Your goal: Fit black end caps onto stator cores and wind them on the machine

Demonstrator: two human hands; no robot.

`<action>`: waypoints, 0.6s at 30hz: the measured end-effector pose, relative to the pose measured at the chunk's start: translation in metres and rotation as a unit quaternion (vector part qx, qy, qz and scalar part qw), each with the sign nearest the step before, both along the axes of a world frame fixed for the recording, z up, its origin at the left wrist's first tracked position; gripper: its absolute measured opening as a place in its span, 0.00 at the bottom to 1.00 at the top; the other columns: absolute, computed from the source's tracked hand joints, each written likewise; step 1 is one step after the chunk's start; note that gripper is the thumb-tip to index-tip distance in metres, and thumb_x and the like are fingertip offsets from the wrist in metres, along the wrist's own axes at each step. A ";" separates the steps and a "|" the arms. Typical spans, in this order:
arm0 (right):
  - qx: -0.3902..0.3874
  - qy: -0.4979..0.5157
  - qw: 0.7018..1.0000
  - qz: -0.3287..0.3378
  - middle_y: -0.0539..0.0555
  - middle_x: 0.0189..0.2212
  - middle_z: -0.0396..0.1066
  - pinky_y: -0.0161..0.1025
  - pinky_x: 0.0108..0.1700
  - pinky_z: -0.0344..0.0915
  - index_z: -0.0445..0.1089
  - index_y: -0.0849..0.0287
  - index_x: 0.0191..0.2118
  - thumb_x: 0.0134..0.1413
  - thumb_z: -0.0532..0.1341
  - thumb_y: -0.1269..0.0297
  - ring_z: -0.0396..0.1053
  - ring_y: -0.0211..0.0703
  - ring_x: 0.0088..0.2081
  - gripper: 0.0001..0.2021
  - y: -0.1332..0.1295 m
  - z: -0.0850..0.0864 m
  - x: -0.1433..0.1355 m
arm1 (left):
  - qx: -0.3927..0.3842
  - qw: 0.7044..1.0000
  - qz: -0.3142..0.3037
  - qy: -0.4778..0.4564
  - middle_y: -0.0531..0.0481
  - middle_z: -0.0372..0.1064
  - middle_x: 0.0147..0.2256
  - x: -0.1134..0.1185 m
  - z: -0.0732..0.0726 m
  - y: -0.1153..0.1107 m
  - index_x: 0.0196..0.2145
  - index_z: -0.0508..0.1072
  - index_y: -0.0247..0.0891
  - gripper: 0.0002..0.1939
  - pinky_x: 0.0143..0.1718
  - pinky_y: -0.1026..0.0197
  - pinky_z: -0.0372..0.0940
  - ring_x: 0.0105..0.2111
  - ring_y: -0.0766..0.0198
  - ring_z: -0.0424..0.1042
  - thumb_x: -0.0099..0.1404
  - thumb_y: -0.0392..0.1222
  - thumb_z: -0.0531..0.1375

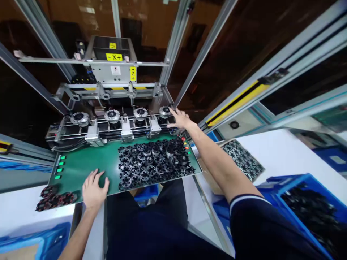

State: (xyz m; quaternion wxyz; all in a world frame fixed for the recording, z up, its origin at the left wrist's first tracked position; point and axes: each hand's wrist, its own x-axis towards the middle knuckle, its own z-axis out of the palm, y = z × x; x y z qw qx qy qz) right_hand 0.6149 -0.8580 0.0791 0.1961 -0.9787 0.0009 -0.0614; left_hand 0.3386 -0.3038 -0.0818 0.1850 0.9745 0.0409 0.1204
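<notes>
Standing: four round fixtures (164, 111); right hand (180, 119) at rightmost, left hand (94, 189) apart.

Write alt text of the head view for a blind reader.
A person's right hand is at the rightmost round holder of four on a machine; the left hand spreads near the front of the green table. Black rings crowd the table's right; red-black parts lie near its left corner.

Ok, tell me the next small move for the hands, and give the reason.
Probably ease the right hand back from the rightmost round fixture: its fingertips are right by that fixture's edge, the dark centre there looks like those of the other three fixtures, and the left hand is away from them, over the green tabletop.
</notes>
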 end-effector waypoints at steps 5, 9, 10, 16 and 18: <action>0.097 -0.067 0.992 0.049 0.69 0.86 0.64 0.68 0.85 0.68 0.57 0.55 0.92 0.86 0.56 0.36 0.70 0.66 0.82 0.43 -0.079 -0.043 -0.065 | 0.012 0.999 0.019 0.027 0.31 0.78 0.75 0.001 0.006 -0.004 0.63 0.85 0.39 0.29 0.77 0.32 0.67 0.77 0.32 0.73 0.84 0.60 0.55; 0.154 -0.082 0.985 0.021 0.68 0.73 0.80 0.66 0.80 0.76 0.72 0.54 0.82 0.91 0.50 0.39 0.79 0.62 0.73 0.34 -0.108 -0.117 -0.170 | 0.025 0.999 0.025 0.037 0.30 0.78 0.75 0.002 0.015 -0.007 0.64 0.85 0.37 0.33 0.78 0.32 0.68 0.76 0.30 0.74 0.81 0.63 0.54; 0.162 -0.080 0.984 0.006 0.68 0.71 0.80 0.67 0.79 0.76 0.75 0.54 0.80 0.90 0.54 0.40 0.80 0.62 0.72 0.32 -0.109 -0.138 -0.195 | 0.028 0.999 0.028 0.037 0.30 0.78 0.75 0.002 0.017 -0.009 0.63 0.84 0.37 0.33 0.78 0.31 0.68 0.76 0.30 0.75 0.81 0.63 0.53; 0.190 -0.076 0.978 -0.050 0.65 0.78 0.73 0.68 0.79 0.76 0.78 0.53 0.75 0.85 0.70 0.49 0.75 0.63 0.76 0.25 -0.096 -0.223 -0.260 | 0.044 0.998 0.029 0.035 0.26 0.77 0.75 0.005 0.028 -0.018 0.63 0.83 0.34 0.37 0.80 0.30 0.67 0.77 0.27 0.74 0.79 0.64 0.51; 0.193 -0.081 0.976 -0.057 0.64 0.79 0.72 0.68 0.80 0.75 0.79 0.53 0.74 0.85 0.70 0.51 0.75 0.62 0.77 0.23 -0.094 -0.231 -0.259 | 0.044 0.998 0.028 0.036 0.27 0.78 0.74 0.005 0.030 -0.020 0.63 0.83 0.34 0.36 0.81 0.32 0.67 0.76 0.28 0.75 0.79 0.64 0.51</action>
